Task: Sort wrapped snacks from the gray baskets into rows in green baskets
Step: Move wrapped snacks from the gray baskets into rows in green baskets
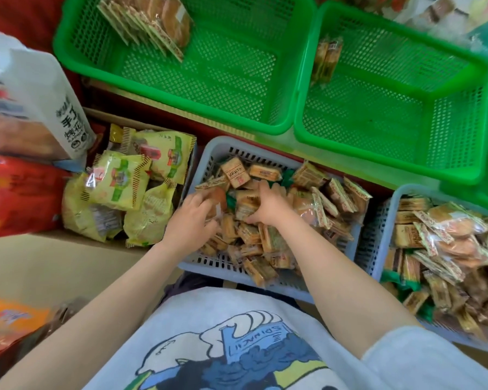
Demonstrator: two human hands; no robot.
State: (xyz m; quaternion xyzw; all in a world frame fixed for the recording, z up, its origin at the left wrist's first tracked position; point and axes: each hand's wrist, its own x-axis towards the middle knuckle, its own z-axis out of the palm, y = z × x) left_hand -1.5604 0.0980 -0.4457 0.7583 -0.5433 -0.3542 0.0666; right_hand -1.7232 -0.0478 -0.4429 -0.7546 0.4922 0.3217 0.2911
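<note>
Left hand (193, 213): in the near gray basket (209, 153), fingers curled round wrapped snacks at the left side of the pile; exactly which packets it grips is blurred.
Right hand (268, 205): in the same basket, just beside the left, fingers bent down into the snack pile (302, 209), thumb against a brown packet.
Second gray basket (378, 235): to the right, heaped with more wrapped snacks (440, 249).
Left green basket (228, 66): beyond the gray ones, a row of snacks (150, 23) standing on edge in its far left corner.
Right green basket (400, 108): a few packets (326, 61) upright against its left wall.
Cardboard box (102, 237): left of the near gray basket, holding yellow-green packets (119, 181).
</note>
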